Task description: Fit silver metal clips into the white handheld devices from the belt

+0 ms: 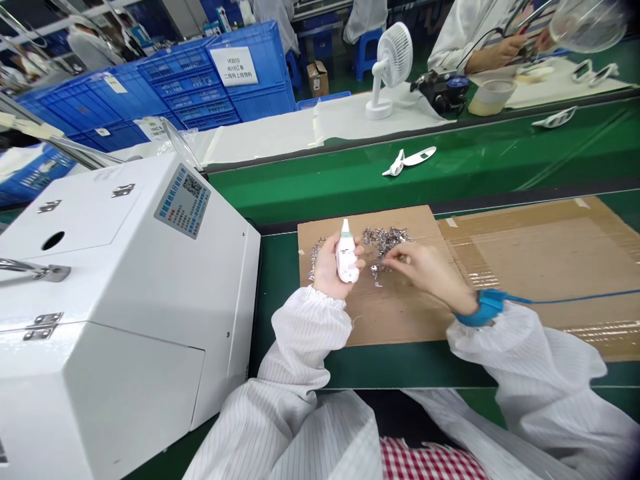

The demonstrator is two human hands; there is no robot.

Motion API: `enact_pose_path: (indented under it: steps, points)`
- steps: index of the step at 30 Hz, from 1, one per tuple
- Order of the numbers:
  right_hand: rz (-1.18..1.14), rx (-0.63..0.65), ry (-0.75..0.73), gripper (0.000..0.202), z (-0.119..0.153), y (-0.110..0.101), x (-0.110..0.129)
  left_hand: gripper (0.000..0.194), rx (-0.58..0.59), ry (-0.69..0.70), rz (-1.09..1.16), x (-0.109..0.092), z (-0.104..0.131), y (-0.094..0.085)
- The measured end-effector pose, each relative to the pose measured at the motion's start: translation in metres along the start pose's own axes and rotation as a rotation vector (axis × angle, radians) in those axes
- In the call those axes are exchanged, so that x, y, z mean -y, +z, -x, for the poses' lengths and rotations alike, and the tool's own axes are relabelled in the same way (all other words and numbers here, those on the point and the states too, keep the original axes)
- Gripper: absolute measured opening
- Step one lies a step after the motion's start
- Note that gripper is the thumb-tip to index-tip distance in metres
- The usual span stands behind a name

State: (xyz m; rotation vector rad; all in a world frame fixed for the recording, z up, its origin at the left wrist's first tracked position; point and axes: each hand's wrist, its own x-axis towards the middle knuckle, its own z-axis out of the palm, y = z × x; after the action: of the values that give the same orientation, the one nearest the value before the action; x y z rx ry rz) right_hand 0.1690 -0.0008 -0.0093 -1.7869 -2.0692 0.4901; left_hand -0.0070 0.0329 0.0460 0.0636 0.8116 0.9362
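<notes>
My left hand (330, 267) is closed around a white ear thermometer (347, 257), its narrow tip pointing away from me. Over the cardboard sheet (385, 320), my right hand (425, 267) has its thumb and fingers pinched together at the near edge of a pile of small shiny metal parts (385, 239). What the pinch holds, if anything, is too small to make out. A few loose metal pieces (376, 272) lie just beside those fingertips. Another cluster of metal parts (315, 257) is partly hidden behind my left hand. A blue wrist strap (483, 308) circles my right wrist.
A large white machine (150, 300) stands close on my left. Across the green belt (300, 187) lie white plastic shell pieces (410, 160). Beyond are a small fan (393, 60), blue crates (200, 87) and a co-worker's hands (500, 53). The strap's blue cord (575, 298) runs right.
</notes>
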Motion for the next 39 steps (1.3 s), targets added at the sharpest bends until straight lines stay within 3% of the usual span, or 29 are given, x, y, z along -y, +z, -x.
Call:
enact_pose_path:
  steps: [3, 5, 10, 19, 26, 29, 33, 36, 37, 39]
  points:
    - [-0.303, -0.362, -0.02, 0.016, 0.003, -0.015, 0.017, 0.029, -0.036, 0.041, -0.038, 0.012, -0.002, 0.004]
    - [-0.368, -0.477, -0.083, 0.014, 0.005, -0.021, 0.032, 0.029, -0.059, 0.054, -0.028, 0.02, -0.002, 0.008]
    - [-0.285, -0.487, -0.193, 0.013, 0.007, -0.018, 0.051, 0.029, -0.063, 0.033, 0.028, 0.027, 0.005, 0.016]
    - [-0.134, -0.604, -0.308, 0.012, 0.007, -0.008, 0.043, 0.027, -0.062, 0.044, 0.011, 0.026, 0.011, 0.021]
    - [0.126, -0.718, -0.499, 0.014, 0.009, -0.01, 0.04, 0.019, -0.077, 0.05, 0.029, 0.027, 0.013, 0.021]
    - [0.15, -0.652, -0.522, 0.014, 0.014, -0.012, 0.038, 0.017, -0.075, 0.08, 0.045, 0.029, 0.009, 0.018]
    - [0.01, -0.408, -0.498, 0.019, 0.019, -0.018, 0.039, 0.016, -0.051, 0.056, 0.073, 0.03, 0.003, 0.013]
    - [-0.377, -0.18, -0.296, 0.018, 0.02, -0.034, 0.041, 0.02, -0.065, -0.012, 0.087, 0.03, 0.002, 0.011]
    - [-0.559, -0.158, -0.198, 0.016, 0.02, -0.043, 0.043, 0.023, -0.068, -0.042, 0.099, 0.03, 0.002, 0.01]
    - [-0.945, -0.29, -0.053, 0.016, 0.018, -0.062, 0.046, 0.026, -0.059, -0.091, 0.141, 0.032, 0.003, 0.008]
